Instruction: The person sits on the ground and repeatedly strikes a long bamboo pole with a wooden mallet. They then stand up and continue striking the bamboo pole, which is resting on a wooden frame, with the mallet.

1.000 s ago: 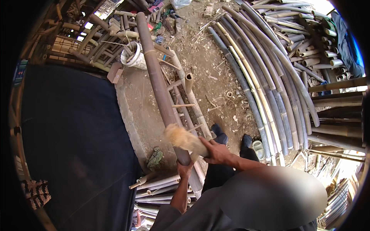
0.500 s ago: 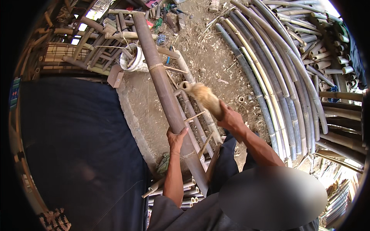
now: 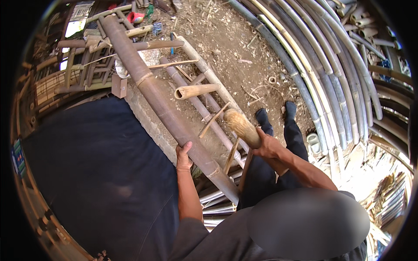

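Note:
A long, thick brown bamboo pole (image 3: 167,115) runs from the far left down towards my body, as one side of a bamboo frame. My left hand (image 3: 183,157) is closed on its left edge, thumb on top and fingers mostly hidden. My right hand (image 3: 266,145) grips a short, thick mallet (image 3: 240,125) with a frayed, straw-coloured head, above the pale side rail (image 3: 207,67). A short bamboo tube (image 3: 197,91) sticks out from that rail towards the pole, its open end not touching it. Thin split slats (image 3: 213,120) lie slantwise between the two sides.
Long curved bamboo poles (image 3: 300,65) are stacked on the right. A dark cloth (image 3: 100,174) covers the left side. At far left stand a cardboard box (image 3: 119,85) and stacked bamboo pieces (image 3: 89,65). A person's dark-shod feet (image 3: 289,109) rest on the littered dirt floor.
The mallet has drawn back from the short tube, towards me. That tube now lies turned across the gap. The view has shifted, and my left hand still holds the pole.

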Available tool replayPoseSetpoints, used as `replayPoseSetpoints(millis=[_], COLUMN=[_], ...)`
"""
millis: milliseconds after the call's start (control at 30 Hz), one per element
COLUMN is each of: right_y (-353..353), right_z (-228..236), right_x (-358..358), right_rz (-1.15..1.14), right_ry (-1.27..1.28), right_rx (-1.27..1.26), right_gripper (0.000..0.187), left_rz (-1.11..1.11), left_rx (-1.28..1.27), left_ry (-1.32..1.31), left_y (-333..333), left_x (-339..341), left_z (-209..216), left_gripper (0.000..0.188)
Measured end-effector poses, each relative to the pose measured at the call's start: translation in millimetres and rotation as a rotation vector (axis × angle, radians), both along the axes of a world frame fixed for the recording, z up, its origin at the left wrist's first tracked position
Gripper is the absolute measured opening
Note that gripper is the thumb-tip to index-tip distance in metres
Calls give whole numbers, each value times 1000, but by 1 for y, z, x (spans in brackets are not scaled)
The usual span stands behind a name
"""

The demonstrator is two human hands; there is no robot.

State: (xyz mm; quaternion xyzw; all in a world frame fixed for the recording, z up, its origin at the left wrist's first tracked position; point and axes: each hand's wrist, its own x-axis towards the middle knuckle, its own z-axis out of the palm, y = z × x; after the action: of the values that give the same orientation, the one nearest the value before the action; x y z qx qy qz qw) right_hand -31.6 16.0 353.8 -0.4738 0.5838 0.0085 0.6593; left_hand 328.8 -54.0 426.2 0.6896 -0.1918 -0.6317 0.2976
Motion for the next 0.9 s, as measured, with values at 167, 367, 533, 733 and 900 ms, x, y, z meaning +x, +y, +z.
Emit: replayPoseSetpoints(millis=[167,367,533,733,900], right_y=[33,32,33,18,-2], right_z=[35,79,101,132,160], right_x=[-62,-103,-111,-11,65], right_rz=[77,368,475,867,1034], right_ry=[-101,57,-120,-303,-399], right_rx=[-40,9,-123,-478,-709], right_gripper=[105,106,105,88,79], left_rz=[40,-84,-105,-229,-416], left_rx=[43,266,68,48,117], left_ry=[-49,276,220,51,-3], left_y=[6,1,5,-7,-26], left_x=[-14,10,2,4,21], left_z=[7,5,-5,-5,5], left_gripper=[84,95,95,89,83])
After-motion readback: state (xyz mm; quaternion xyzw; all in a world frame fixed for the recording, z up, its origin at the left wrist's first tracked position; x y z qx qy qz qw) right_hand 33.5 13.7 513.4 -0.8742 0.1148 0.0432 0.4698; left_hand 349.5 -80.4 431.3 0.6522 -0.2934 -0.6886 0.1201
